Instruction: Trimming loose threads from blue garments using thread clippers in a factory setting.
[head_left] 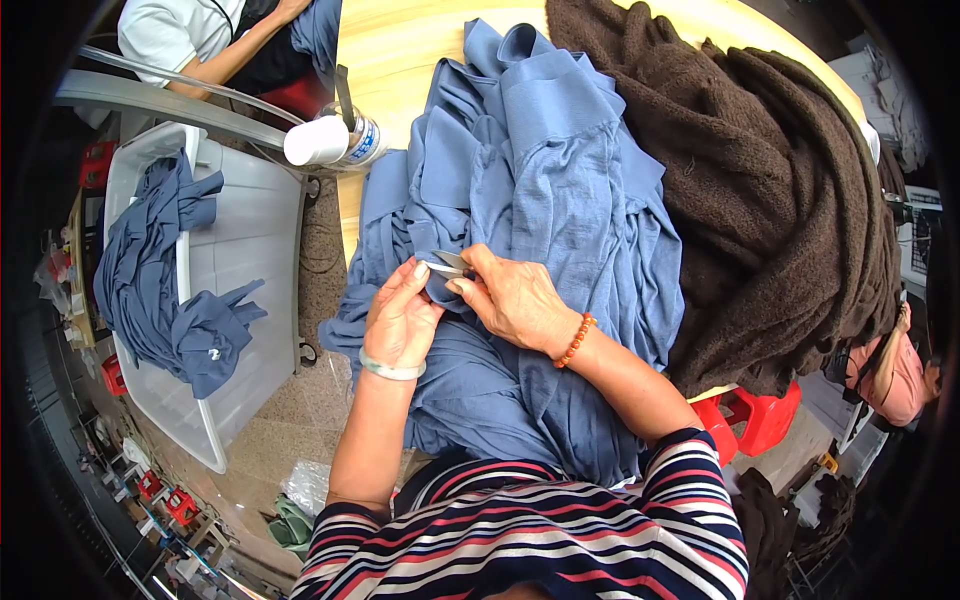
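The blue garment [540, 230] lies heaped across the near edge of the pale wooden table [400, 50], spilling down toward the person's striped top, and everything else is best placed against it. At its near-left fold the left hand [400, 320], a pale bangle on the wrist, pinches a small bit of the cloth between thumb and fingers, closed on the fabric. Touching that same spot from the right, the right hand [515, 300], with an orange bead bracelet, is clenched around small metal snips [450, 263] whose blades point at the pinched fold; whether the blades are parted or closed is hard to make out, as the fingers hide most of them. To do this trimming well, it seems wise to keep the cloth taut at the pinch, lift only the loose thread away from the weave, and bring the blade tips flat against the seam so the fabric itself is not nicked. To the right of the blue garment, touching it, sits a heap of dark brown knitwear [770, 180]. To its left, off the table, a white tub [250, 250] holds more blue garments [150, 280], and a white spray bottle [335, 140] lies just beside its upper-left edge.
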